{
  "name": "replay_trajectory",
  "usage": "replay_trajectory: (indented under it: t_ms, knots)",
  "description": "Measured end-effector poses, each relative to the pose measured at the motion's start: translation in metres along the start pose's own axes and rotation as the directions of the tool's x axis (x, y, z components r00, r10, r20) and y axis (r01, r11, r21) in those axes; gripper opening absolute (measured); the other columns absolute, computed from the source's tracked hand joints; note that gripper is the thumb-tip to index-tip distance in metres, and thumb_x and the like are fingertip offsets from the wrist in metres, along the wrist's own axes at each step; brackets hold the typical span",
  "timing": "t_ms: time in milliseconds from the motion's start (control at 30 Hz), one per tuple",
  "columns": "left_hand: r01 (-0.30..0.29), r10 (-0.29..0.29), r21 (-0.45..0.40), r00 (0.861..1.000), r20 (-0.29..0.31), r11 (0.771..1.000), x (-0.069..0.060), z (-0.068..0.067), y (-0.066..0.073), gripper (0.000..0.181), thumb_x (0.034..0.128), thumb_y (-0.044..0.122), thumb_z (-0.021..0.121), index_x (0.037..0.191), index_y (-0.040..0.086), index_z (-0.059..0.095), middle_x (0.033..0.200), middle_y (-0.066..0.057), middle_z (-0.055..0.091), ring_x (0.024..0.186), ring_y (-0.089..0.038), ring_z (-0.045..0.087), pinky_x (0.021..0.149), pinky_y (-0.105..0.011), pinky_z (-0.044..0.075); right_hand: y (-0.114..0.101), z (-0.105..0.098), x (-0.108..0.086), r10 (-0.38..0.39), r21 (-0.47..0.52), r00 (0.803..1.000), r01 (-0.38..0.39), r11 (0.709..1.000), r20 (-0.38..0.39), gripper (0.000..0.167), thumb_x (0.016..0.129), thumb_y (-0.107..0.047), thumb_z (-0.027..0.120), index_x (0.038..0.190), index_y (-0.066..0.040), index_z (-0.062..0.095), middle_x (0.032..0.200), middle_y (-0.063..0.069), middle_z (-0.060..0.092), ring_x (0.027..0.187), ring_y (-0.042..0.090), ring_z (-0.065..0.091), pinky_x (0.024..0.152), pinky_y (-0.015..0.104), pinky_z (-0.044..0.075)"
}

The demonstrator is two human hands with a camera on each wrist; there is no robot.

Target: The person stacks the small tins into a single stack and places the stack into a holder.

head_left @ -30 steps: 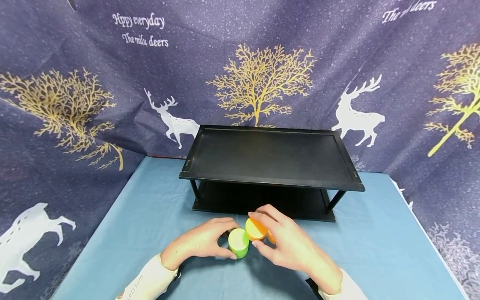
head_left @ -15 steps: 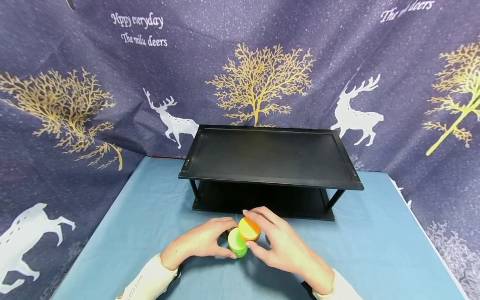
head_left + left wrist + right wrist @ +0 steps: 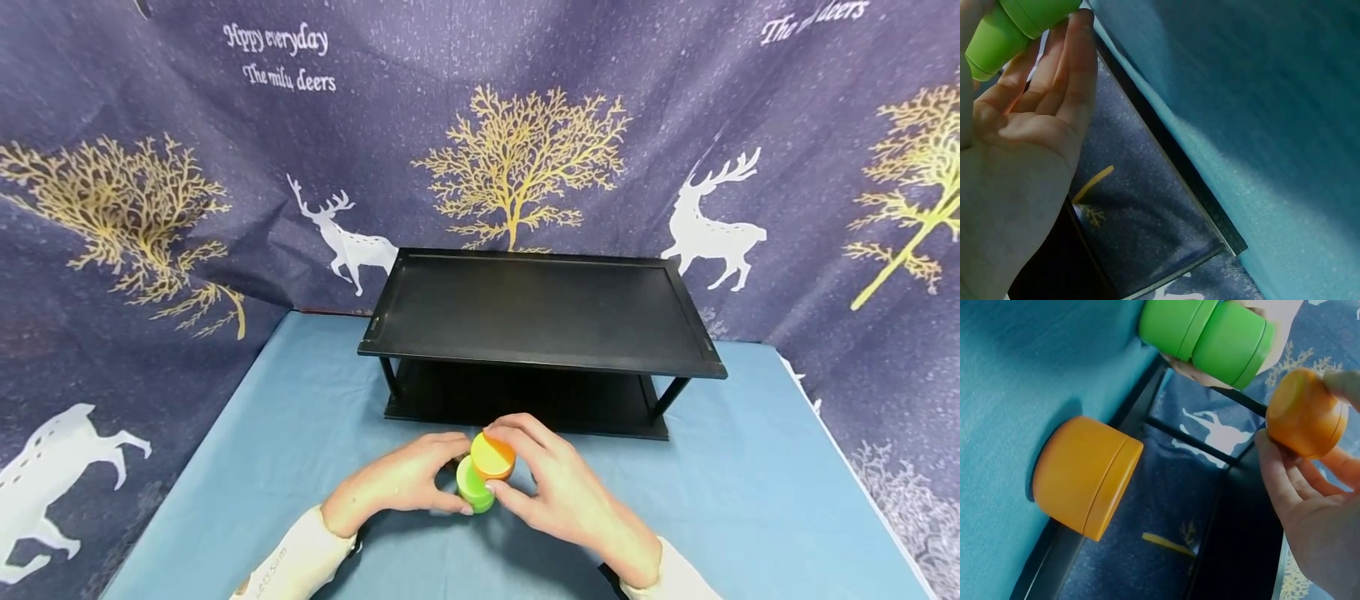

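Note:
Two green lidded jars stand stacked, the lower jar on the cloth and the upper jar on it. My left hand curls round this stack, thumb in front and fingers behind. My right hand pinches an orange lidded jar between thumb and fingertips. In the right wrist view this held jar is off the table, higher than the green stack and apart from it. Another orange jar stands on the cloth, below the right hand; in the head view that hand hides it.
A black two-tier rack stands just beyond both hands, its lower shelf close to the fingers. Blue cloth covers the table. A dark fabric backdrop with deer and trees hangs behind.
My right hand has moved left with the orange jar, which now overlaps the green stack in the head view. The left hand has stayed round the green jars.

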State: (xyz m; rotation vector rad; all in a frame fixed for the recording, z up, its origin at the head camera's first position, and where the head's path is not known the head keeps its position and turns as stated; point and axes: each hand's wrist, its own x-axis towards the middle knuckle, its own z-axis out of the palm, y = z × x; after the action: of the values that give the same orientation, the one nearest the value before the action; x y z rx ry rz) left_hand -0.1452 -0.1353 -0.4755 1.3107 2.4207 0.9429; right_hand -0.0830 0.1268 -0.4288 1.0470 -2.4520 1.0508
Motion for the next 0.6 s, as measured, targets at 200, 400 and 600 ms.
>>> replay_trajectory:
  t_ms: [200, 400, 600]
  knots:
    - [0.015, -0.015, -0.022, 1.0, -0.003, 1.0, 0.0, 0.0, 0.0, 0.053, 0.0839, 0.043, 0.092, 0.127, 0.028, 0.065, 0.112, 0.019, 0.062, 0.099, -0.001, 0.06, 0.093, -0.027, 0.057, 0.001, 0.005, 0.001, -0.04, 0.002, 0.998, 0.04, 0.999, -0.046, 0.055, 0.089, -0.027, 0.088, 0.137, -0.015, 0.064, 0.137, -0.004, 0.06, 0.116, 0.012, 0.063, 0.1, 0.025, 0.056]
    - [0.028, -0.028, -0.04, 1.0, 0.007, 0.999, -0.001, 0.0, 0.001, 0.058, 0.0832, 0.041, 0.093, 0.132, 0.029, 0.064, 0.117, 0.018, 0.064, 0.103, -0.001, 0.061, 0.098, -0.029, 0.056, 0.002, 0.011, 0.002, -0.067, 0.012, 0.994, 0.068, 0.998, -0.09, 0.058, 0.086, -0.024, 0.092, 0.136, -0.014, 0.064, 0.137, -0.003, 0.06, 0.115, 0.012, 0.063, 0.101, 0.021, 0.054]
    - [0.025, -0.025, -0.035, 1.0, 0.003, 0.999, 0.0, 0.0, 0.0, 0.059, 0.0836, 0.043, 0.092, 0.134, 0.028, 0.064, 0.122, 0.018, 0.064, 0.107, -0.001, 0.061, 0.1, -0.029, 0.055, 0.002, 0.014, 0.002, -0.09, 0.026, 0.989, 0.094, 0.995, -0.115, 0.058, 0.086, -0.022, 0.092, 0.136, -0.012, 0.065, 0.135, -0.001, 0.061, 0.11, 0.013, 0.066, 0.097, 0.025, 0.058]
